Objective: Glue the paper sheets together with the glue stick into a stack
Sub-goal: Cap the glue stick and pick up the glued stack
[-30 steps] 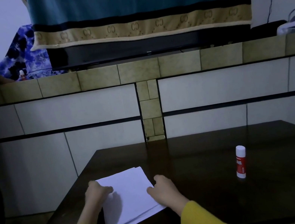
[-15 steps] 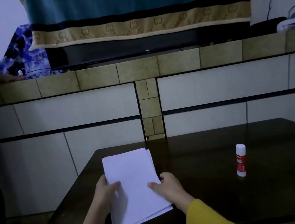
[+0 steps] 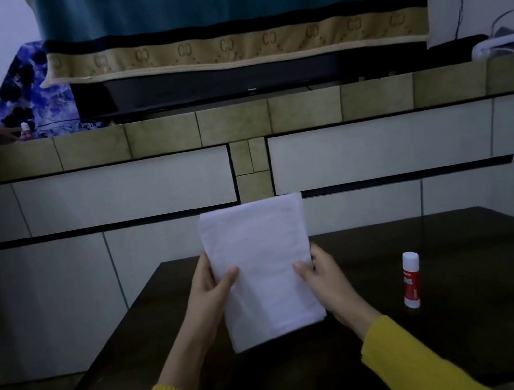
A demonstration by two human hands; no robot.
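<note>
Paper sheets (image 3: 262,269): upright between hands | left hand (image 3: 208,289), right hand (image 3: 326,273): gripping side edges | glue stick (image 3: 411,279): standing right, apart

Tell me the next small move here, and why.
Probably lay the paper sheets flat on the table. Both the left hand and right hand grip them upright, so neither is free for the glue stick, which stands capped to the right.
</note>
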